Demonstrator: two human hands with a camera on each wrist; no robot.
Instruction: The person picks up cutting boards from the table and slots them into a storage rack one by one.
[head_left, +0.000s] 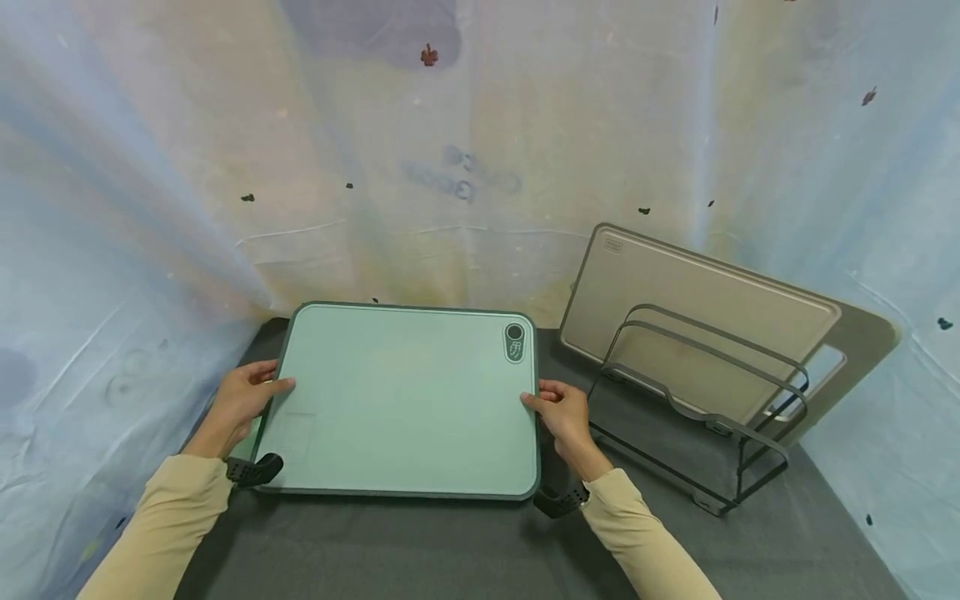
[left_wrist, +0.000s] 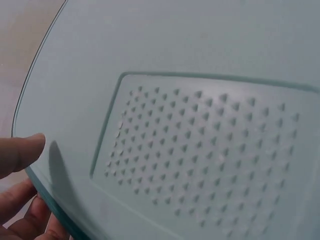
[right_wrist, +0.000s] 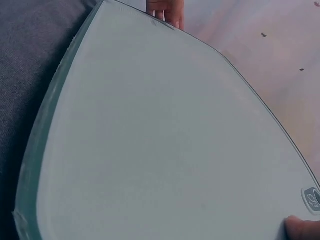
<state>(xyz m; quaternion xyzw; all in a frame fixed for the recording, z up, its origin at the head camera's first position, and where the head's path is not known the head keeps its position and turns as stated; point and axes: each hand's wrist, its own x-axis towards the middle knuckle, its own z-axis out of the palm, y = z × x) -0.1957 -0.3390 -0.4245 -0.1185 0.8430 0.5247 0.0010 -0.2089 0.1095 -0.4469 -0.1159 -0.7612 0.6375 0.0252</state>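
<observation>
A pale green cutting board (head_left: 405, 400) with a dark green rim faces up in the head view, with a hole and logo in its upper right corner. A patch of small raised grating teeth (left_wrist: 195, 150) shows on it in the left wrist view. My left hand (head_left: 240, 402) pinches the left edge, thumb on the face and fingers behind. At the right edge my right hand (head_left: 566, 417) holds it the same way. What lies beneath the board is mostly hidden; a light green sliver (head_left: 246, 442) shows under my left wrist.
A dark wire rack (head_left: 697, 492) stands on the grey tabletop (head_left: 420, 550) at the right. Two boards lean in it: a beige one (head_left: 690, 321) in front and a grey-brown one (head_left: 862, 333) with a handle slot behind. A pale patterned curtain (head_left: 465, 167) surrounds the table.
</observation>
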